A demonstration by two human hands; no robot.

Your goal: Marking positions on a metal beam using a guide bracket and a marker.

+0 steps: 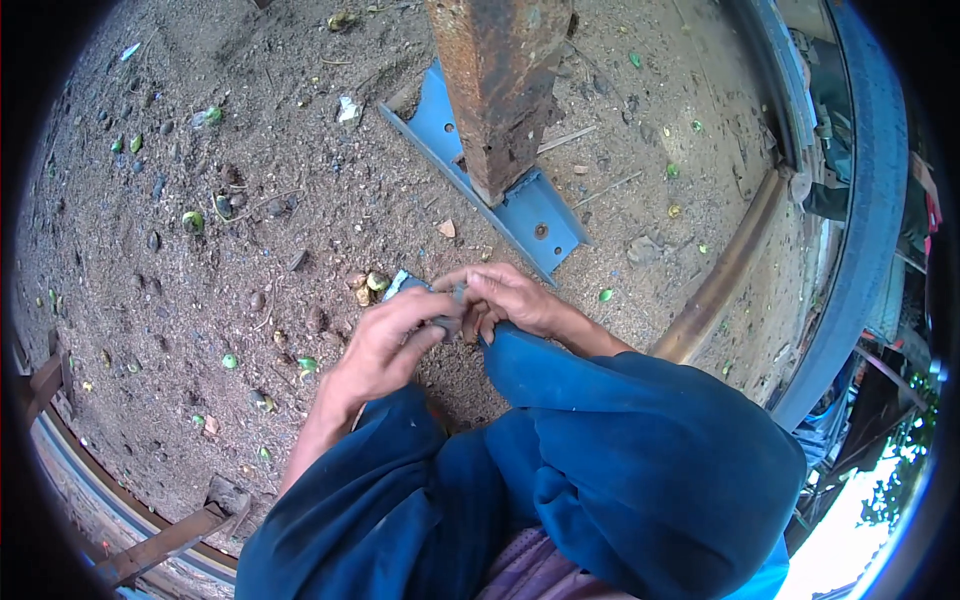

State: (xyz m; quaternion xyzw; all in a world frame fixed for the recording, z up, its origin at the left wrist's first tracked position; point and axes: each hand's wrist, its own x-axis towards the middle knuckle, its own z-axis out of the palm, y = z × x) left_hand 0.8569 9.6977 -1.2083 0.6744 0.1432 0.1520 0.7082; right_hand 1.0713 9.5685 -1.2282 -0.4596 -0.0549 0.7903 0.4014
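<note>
Both hands meet on the near side of the rusty post (495,90), above the ground and close to the person's knees. The left hand (380,348) has its fingers and thumb closed around a small grey piece (446,324), mostly hidden by the fingers. The right hand (512,298) comes in from the other side with bent fingers; whether it grips the piece too, I cannot tell. A flat blue-and-white scrap (398,284) shows just beyond the left hand; whether it is held or lies on the ground is unclear.

The step in hand appears to be close finger work on the grey piece. The next move seems to call for a steady left-hand pinch while the right fingertips find their place.

The surface is sandy ground (300,195), strewn left of the post with small nuts or fruits, such as a green-brown one (192,222). A blue base plate (520,215) sits at the post's foot. Right of the post lie a brown pipe (725,270) and, farther out, a curved blue beam (870,220). Blue cloth (650,450) covers the person's legs, nearer than the post.
</note>
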